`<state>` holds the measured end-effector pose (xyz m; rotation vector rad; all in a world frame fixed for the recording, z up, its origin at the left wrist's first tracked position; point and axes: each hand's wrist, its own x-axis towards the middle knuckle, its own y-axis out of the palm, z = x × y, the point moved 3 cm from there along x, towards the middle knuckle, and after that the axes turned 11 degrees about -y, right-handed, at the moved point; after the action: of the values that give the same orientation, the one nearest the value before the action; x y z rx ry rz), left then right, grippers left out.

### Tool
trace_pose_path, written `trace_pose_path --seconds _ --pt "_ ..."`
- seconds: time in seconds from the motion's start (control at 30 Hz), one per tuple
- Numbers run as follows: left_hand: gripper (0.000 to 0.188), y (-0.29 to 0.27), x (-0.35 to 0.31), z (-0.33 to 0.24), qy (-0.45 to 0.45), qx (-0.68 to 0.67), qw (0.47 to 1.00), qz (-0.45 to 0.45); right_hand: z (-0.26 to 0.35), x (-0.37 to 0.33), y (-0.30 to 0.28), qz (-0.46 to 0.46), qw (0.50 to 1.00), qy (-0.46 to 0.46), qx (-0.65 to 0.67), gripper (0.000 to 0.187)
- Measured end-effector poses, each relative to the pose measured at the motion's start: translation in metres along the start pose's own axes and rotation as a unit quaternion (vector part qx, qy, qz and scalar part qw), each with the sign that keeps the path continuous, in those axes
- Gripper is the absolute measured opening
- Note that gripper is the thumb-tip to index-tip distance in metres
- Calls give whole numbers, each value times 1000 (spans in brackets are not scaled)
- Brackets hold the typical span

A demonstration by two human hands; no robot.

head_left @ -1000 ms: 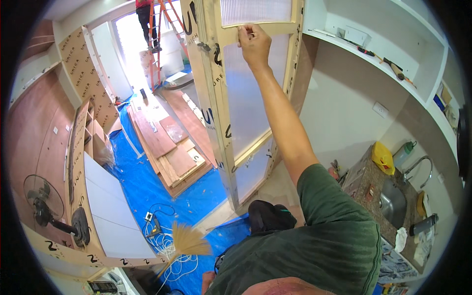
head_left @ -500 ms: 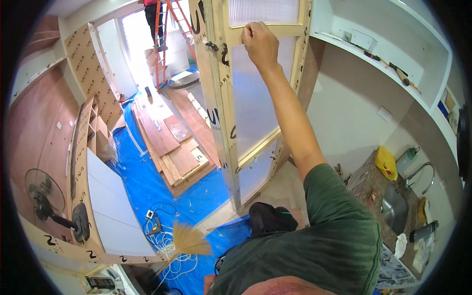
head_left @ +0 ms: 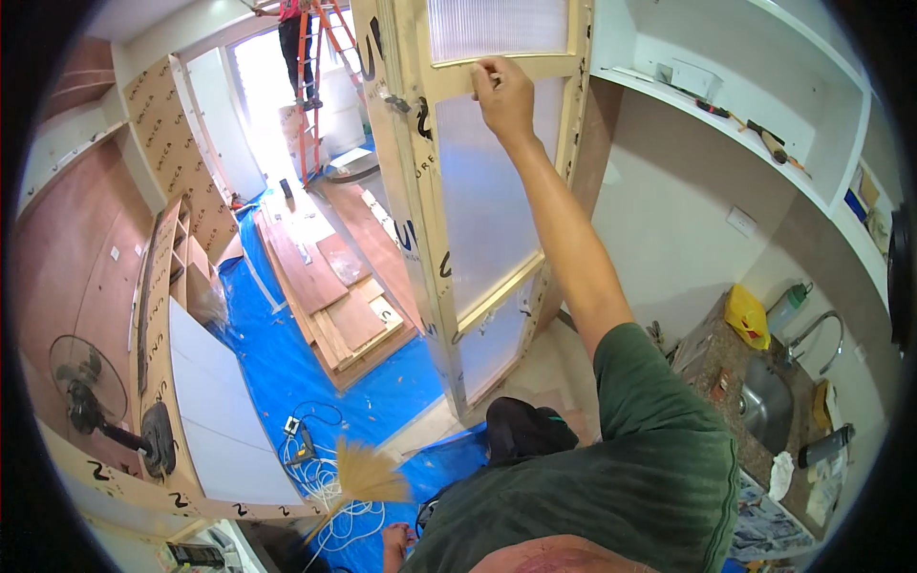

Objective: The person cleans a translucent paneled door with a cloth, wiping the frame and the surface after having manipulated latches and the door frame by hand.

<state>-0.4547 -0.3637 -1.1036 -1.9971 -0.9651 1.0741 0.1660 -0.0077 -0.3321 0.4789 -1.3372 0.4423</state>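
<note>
My right hand is raised at the end of a stretched arm, fingers curled into a pinch against the upper cross rail of a tall wooden-framed partition. Whatever those fingers hold, if anything, is too small or hidden to make out. The partition has ribbed, translucent panes and dark marker-like lettering along its pale frame. Low beside my body, my left hand shows only in part with its fingers curled; what is in it I cannot make out. A straw broom lies to the left of that hand, apart from it.
Stacked wooden boards lie on blue sheeting. A person stands on an orange ladder at the back. Coiled white cable and a fan are left. A sink and shelf holding tools are right.
The partition and surroundings have shifted slightly left in view. My right hand stays by the same rail and sits a little lower in the picture. More of my left hand shows.
</note>
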Motion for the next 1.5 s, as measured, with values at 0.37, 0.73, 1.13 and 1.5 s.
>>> trace_pose_path --seconds 0.37,0.73,1.13,1.5 --pt "30 31 -49 0 62 66 996 9 31 8 -3 60 951 -204 -224 12" --pt "20 -2 -6 -9 67 133 989 -25 21 20 10 117 973 -106 -166 15" --pt "21 -4 -17 -14 -75 -65 994 46 -2 -21 -9 -45 997 64 29 17" --pt "22 24 -39 -6 -98 -27 994 34 20 -26 16 -7 972 -41 -233 29"
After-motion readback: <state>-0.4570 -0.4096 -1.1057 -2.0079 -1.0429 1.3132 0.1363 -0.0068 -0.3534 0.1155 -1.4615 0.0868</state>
